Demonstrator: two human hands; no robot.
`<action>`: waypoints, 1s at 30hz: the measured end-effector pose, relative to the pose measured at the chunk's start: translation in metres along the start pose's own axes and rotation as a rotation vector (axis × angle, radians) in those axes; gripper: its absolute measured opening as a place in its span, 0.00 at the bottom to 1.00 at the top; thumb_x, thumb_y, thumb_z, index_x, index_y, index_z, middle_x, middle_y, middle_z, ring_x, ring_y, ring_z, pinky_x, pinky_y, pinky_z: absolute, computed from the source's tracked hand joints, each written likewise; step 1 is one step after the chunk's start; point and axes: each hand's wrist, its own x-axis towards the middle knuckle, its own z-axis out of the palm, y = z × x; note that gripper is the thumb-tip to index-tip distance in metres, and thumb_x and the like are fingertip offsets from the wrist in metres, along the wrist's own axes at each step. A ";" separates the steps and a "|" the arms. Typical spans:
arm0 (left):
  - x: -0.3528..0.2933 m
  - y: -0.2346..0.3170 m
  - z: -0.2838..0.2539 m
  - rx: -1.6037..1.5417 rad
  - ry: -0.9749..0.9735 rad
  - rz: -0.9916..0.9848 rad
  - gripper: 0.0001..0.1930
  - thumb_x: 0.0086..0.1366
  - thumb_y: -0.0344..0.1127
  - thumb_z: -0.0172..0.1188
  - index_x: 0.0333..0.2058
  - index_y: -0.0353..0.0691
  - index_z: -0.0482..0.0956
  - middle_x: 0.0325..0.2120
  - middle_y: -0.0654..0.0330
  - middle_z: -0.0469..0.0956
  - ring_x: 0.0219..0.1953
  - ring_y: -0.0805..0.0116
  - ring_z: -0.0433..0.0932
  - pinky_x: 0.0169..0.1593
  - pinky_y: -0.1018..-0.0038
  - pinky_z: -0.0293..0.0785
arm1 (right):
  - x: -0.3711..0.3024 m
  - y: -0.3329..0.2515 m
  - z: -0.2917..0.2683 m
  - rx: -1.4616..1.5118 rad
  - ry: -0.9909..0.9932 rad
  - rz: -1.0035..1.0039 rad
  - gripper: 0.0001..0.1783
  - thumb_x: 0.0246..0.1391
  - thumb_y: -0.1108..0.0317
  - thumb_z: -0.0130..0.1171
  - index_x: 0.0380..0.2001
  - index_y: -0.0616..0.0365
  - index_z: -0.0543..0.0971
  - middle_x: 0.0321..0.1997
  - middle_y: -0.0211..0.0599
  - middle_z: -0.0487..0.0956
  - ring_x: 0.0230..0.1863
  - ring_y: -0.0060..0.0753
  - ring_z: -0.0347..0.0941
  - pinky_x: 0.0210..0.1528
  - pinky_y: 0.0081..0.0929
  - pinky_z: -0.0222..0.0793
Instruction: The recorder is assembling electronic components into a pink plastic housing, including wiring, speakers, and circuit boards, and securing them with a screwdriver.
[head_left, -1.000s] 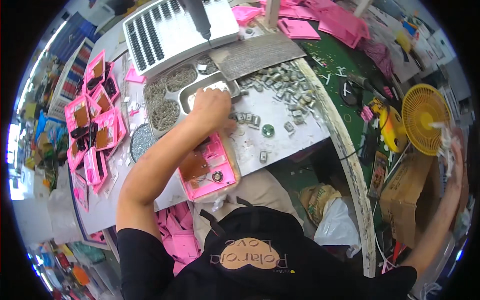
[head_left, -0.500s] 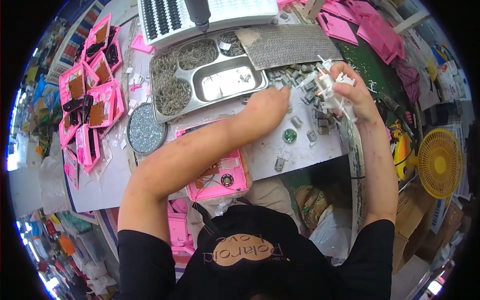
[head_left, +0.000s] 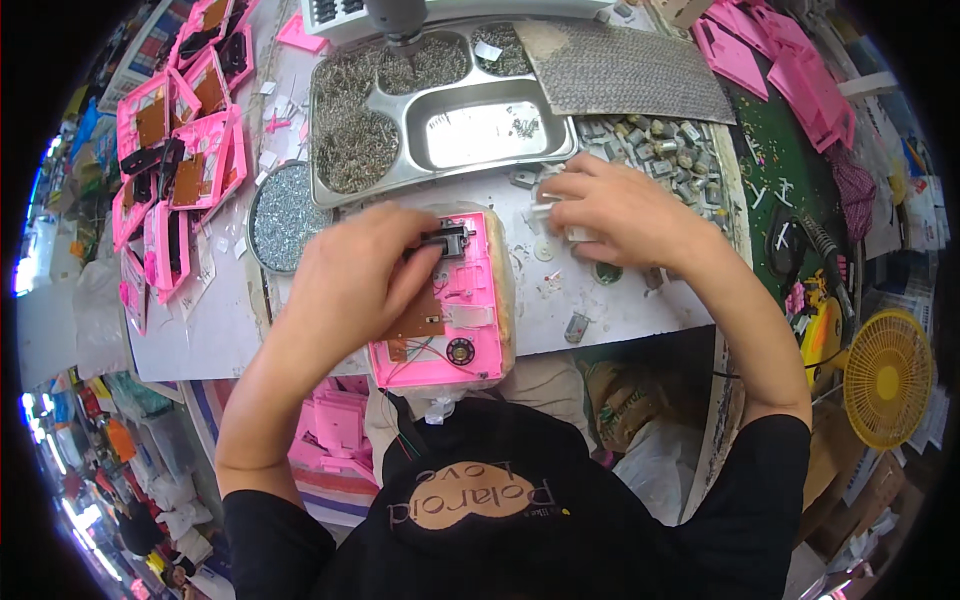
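A pink plastic case (head_left: 482,300) lies face up on a padded block near the table's front edge. Inside it sit a brown circuit board (head_left: 415,318), thin wires and a round black part (head_left: 460,351). At the case's upper end, the fingers of my left hand (head_left: 352,268) close around a black plastic part (head_left: 455,240); their tips are partly hidden. To the right, my right hand (head_left: 625,215) is low over the table, fingers curled around white plastic parts (head_left: 578,234), mostly hidden beneath it. Small metal motors (head_left: 665,150) lie heaped beyond that hand.
Behind the case stands a metal compartment tray (head_left: 400,183) holding screws. A round dish (head_left: 290,218) of small metal pieces is at left, beside stacked pink cases (head_left: 228,160). Grey cardboard (head_left: 630,72) overlaps the tray's right side. A yellow fan (head_left: 886,380) stands at right.
My left hand has drawn back from the motors to the black part in the pink case. My right hand has brought the white plastic parts down and left to the table.
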 end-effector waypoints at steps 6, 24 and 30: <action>-0.028 0.013 0.009 -0.120 -0.003 -0.060 0.09 0.62 0.31 0.66 0.40 0.37 0.81 0.27 0.56 0.79 0.28 0.56 0.81 0.32 0.64 0.77 | -0.021 0.007 0.009 -0.010 0.266 0.032 0.15 0.48 0.69 0.70 0.41 0.53 0.82 0.55 0.34 0.80 0.62 0.48 0.70 0.60 0.44 0.70; 0.062 0.042 0.062 -0.734 -0.350 -0.016 0.16 0.67 0.42 0.63 0.33 0.31 0.80 0.23 0.50 0.81 0.28 0.48 0.82 0.34 0.59 0.76 | -0.003 -0.065 0.030 0.875 0.944 0.352 0.07 0.65 0.69 0.62 0.36 0.61 0.78 0.31 0.23 0.75 0.28 0.13 0.66 0.32 0.15 0.62; 0.052 0.026 0.057 -0.223 -0.206 0.216 0.10 0.68 0.39 0.61 0.37 0.37 0.81 0.26 0.55 0.81 0.24 0.56 0.79 0.30 0.66 0.74 | -0.031 -0.055 0.017 1.413 0.525 0.531 0.10 0.66 0.71 0.58 0.46 0.65 0.77 0.30 0.34 0.79 0.31 0.21 0.79 0.34 0.20 0.75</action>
